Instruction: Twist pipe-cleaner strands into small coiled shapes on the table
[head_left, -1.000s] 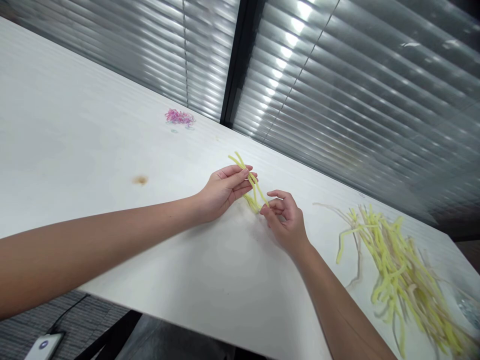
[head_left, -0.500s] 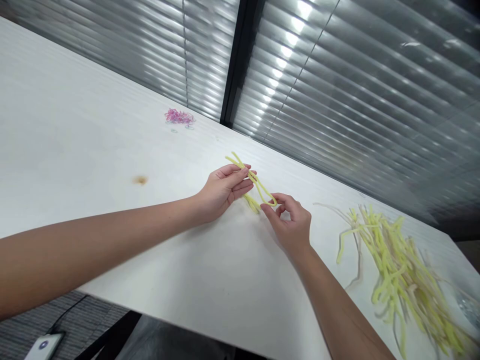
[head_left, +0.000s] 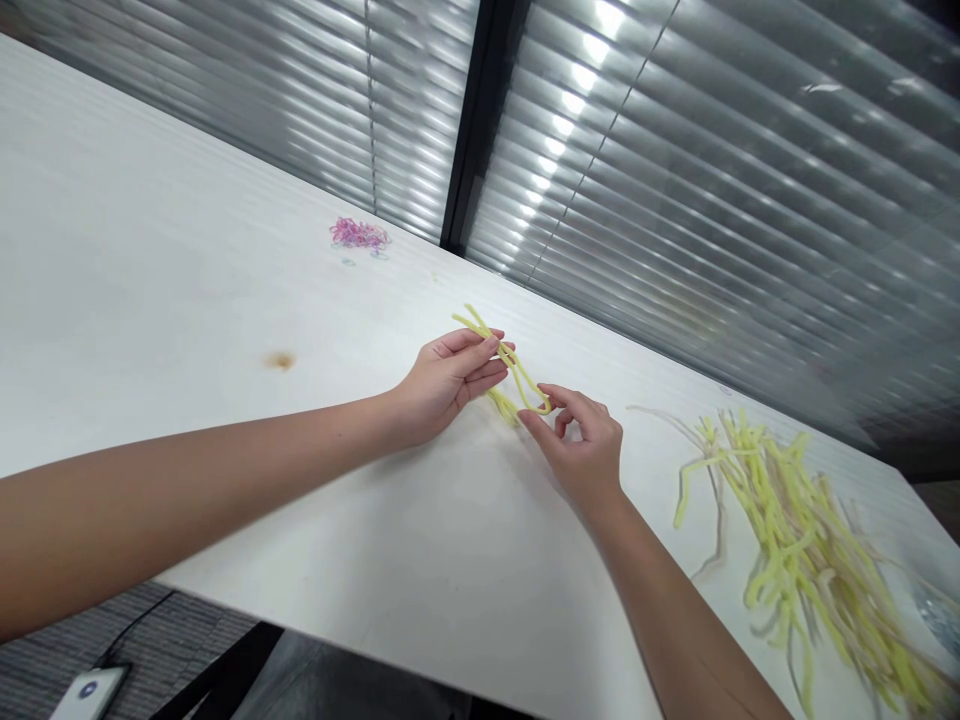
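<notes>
A yellow fuzzy strand (head_left: 524, 382) is bent into a narrow loop above the table. My left hand (head_left: 459, 383) pinches it between thumb and fingers, and its two free ends stick out past the fingertips at the upper left. The rounded end of the loop lies between the thumb and index finger of my right hand (head_left: 577, 440). Under my left hand, a small bunch of yellow strands (head_left: 502, 406) rests on the table, partly hidden by the fingers.
On the white table (head_left: 187, 300), a large heap of yellow and beige strands (head_left: 817, 560) spreads at the right. Small pink and purple bands (head_left: 360, 234) lie near the back edge. Window blinds (head_left: 675, 200) rise behind the table. A white device (head_left: 88, 692) is at the lower left.
The fingers of my right hand have shifted very slightly at the loop's rounded end, moving a little left with it. Otherwise the scene looks the same.
</notes>
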